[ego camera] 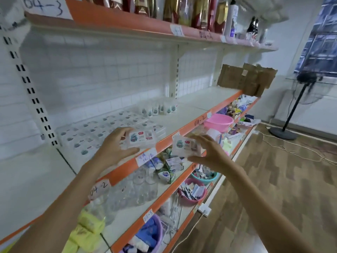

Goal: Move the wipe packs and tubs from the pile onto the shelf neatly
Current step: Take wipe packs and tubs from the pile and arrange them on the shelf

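Your left hand grips a wipe pack at frame centre above the shelf edge; your right hand pinches another pack beyond it. Careless placement could disturb the tidy rows.

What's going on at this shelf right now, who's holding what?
A person is stocking the shelf with wipe packs. The left hand grips one pack at the shelf's front edge, beside the rows of packs already laid flat there. The right hand holds a second pack just off the edge, not yet placed. A few small tubs stand upright behind the rows.
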The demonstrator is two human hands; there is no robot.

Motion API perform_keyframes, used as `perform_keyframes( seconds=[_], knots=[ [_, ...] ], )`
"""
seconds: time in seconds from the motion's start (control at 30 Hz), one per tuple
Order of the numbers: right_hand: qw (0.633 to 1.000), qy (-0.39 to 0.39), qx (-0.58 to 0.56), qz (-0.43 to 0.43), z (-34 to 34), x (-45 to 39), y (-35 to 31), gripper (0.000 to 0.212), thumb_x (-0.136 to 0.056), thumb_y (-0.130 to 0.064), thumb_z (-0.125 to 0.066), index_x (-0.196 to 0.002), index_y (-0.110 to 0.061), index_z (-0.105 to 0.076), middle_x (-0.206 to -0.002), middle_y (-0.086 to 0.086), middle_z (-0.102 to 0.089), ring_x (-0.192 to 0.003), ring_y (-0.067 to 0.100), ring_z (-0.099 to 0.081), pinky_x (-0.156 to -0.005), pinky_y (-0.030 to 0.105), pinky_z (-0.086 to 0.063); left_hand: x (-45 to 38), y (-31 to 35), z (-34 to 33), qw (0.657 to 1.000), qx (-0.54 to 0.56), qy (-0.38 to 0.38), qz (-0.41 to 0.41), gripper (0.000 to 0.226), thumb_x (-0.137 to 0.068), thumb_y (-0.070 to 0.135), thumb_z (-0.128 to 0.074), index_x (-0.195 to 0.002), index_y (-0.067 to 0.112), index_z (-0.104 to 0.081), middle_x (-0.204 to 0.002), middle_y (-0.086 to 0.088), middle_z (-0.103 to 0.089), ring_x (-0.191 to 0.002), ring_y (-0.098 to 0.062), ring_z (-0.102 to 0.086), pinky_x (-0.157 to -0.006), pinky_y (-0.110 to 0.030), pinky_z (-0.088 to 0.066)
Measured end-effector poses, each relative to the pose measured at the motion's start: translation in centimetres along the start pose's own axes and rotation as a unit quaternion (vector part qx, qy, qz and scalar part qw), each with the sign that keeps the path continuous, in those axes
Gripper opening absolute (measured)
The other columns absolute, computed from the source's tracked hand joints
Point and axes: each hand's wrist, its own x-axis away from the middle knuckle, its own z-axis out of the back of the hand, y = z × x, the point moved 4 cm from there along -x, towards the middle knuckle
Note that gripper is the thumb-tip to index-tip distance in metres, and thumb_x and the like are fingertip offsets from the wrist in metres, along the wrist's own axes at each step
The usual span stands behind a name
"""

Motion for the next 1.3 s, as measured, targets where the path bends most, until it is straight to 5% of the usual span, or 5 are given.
perform_keyframes(
  seconds=[0.57,0.87,0.93,1.17,1.3],
  knots=[
    [0.958,-0.169,-0.099,0.209,-9.7,-27.0,-6.1,0.068,-0.077,-0.030,-0.074,-0.136,-0.022,-0.041,-0.130,0.004,-0.044,-0.121,0.018,-0.043,-0.093,0.019,-0.031,-7.8,-12.8,8.6,0.955,-0.166,0.106,0.220,0.070,-0.071,0.023,-0.078,-0.132,0.008,-0.046,-0.112,0.000,-0.033,-0.100,-0.013,-0.044,-0.095,-0.021,-0.037],
    [0.914,-0.287,-0.065,0.279,-20.0,-35.9,-11.4,0.073,-0.077,-0.035,-0.072,-0.140,-0.022,-0.036,-0.139,0.007,-0.037,-0.131,0.026,-0.026,-0.105,0.037,-0.027,-7.0,-17.7,11.4,0.884,-0.240,0.068,0.396,0.074,-0.073,0.038,-0.075,-0.132,0.003,-0.045,-0.116,-0.006,-0.037,-0.106,-0.017,-0.038,-0.079,-0.017,-0.029],
    [0.903,-0.309,-0.057,0.292,-21.8,-36.5,-12.6,0.073,-0.080,-0.035,-0.069,-0.142,-0.020,-0.034,-0.141,0.010,-0.035,-0.131,0.027,-0.026,-0.105,0.036,-0.028,-6.8,-18.0,11.2,0.876,-0.238,0.087,0.411,0.059,-0.075,0.034,-0.075,-0.121,0.006,-0.052,-0.113,-0.006,-0.036,-0.104,-0.015,-0.038,-0.070,-0.010,-0.030],
    [0.888,-0.336,-0.079,0.306,-25.7,-37.2,-15.1,0.072,-0.084,-0.030,-0.066,-0.144,-0.018,-0.028,-0.147,0.009,-0.030,-0.131,0.026,-0.035,-0.104,0.035,-0.035,-6.8,-18.5,10.8,0.841,-0.342,0.106,0.406,0.057,-0.086,0.035,-0.063,-0.134,0.012,-0.045,-0.141,-0.003,-0.036,-0.111,-0.020,-0.053,-0.093,-0.024,-0.038],
    [0.896,-0.304,-0.120,0.301,-25.8,-36.7,-15.5,0.058,-0.084,-0.025,-0.065,-0.135,-0.014,-0.040,-0.138,0.008,-0.028,-0.105,0.023,-0.051,-0.090,0.036,-0.047,-6.9,-18.9,10.2,0.824,-0.391,0.095,0.398,0.043,-0.092,0.030,-0.053,-0.130,0.011,-0.049,-0.143,-0.003,-0.032,-0.106,-0.022,-0.057,-0.091,-0.028,-0.043]
  ],
)
